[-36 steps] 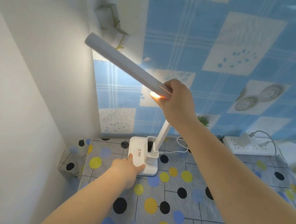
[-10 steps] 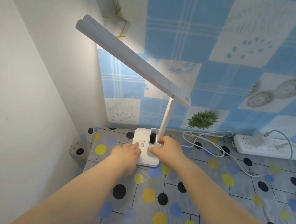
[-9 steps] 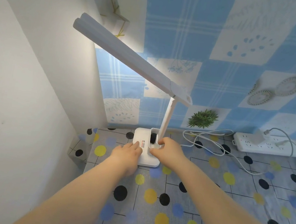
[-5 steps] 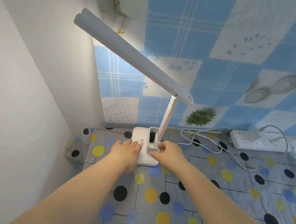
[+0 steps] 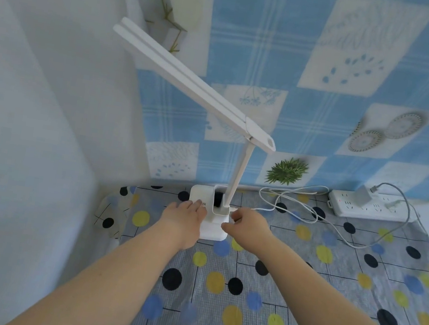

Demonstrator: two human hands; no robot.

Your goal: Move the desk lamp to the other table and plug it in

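Note:
The white desk lamp stands on the dotted tablecloth near the corner of the wall. Its long head slants up to the left on a thin upright arm. My left hand lies flat on the left part of the lamp's base, fingers stretched out. My right hand is curled at the base's right edge, thumb and fingers touching it. A white cable loops from the base towards a white power strip, where a white adapter is plugged in.
A grey-white wall closes off the left side, close to the lamp. A blue patterned cloth hangs behind the table. The cable's loops lie on the tablecloth right of the lamp.
My right hand came down from the lamp head to the base, then slid to the base's right edge. The left hand stays on the base. The warm glow under the head is gone.

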